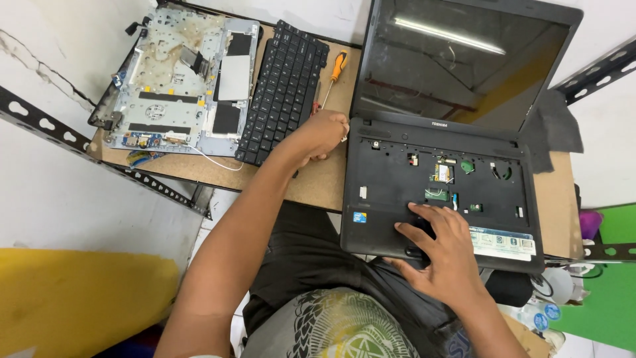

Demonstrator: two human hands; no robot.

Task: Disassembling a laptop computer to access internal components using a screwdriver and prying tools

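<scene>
1. Black plastic makes up the laptop (442, 192), which sits open at the counter's (324, 182) near right edge, its base overhanging toward the person's lap; the keyboard is out, so small circuit parts show in the deck.
2. Right hand (440, 252) lies flat and open on the palm rest, fingers spread, closed on nothing.
3. Left hand (322, 134) rests curled at mid-counter beside the loose black keyboard (283, 89); whether it holds something I cannot tell.
4. An orange-handled screwdriver (333, 76) lies just beyond it, and a stripped grey chassis panel (182, 76) fills the far left corner.
5. Judged by build, the laptop is fairly heavy and stiff; the bare deck looks fragile, so the base's side edges seem the safest hold.
</scene>
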